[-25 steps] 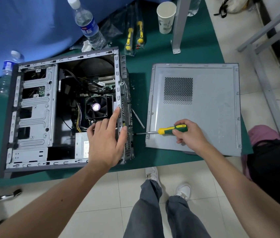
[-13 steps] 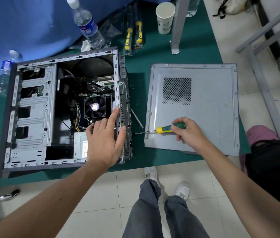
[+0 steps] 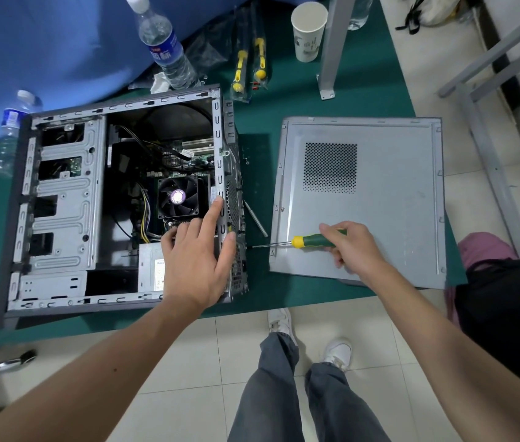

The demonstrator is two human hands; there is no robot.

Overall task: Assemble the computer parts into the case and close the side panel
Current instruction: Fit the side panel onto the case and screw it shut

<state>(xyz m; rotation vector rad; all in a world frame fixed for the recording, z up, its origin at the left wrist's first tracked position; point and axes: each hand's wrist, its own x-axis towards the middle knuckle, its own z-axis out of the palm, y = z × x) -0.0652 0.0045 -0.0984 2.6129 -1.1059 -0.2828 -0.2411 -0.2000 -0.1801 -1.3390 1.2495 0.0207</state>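
Little changes: the right hand (image 3: pixel 352 250) rolls slightly on the screwdriver (image 3: pixel 309 241), thumb lifting toward the handle's top, tip staying at the case (image 3: pixel 233 199).

Both forearms are bare, no sleeves showing. Loose grey trousers (image 3: pixel 287 387) hang at six o'clock over white shoes (image 3: pixel 337 349).

A paper cup (image 3: pixel 309 30) and water bottle (image 3: pixel 164 47) stand on the green table (image 3: pixel 284 103).
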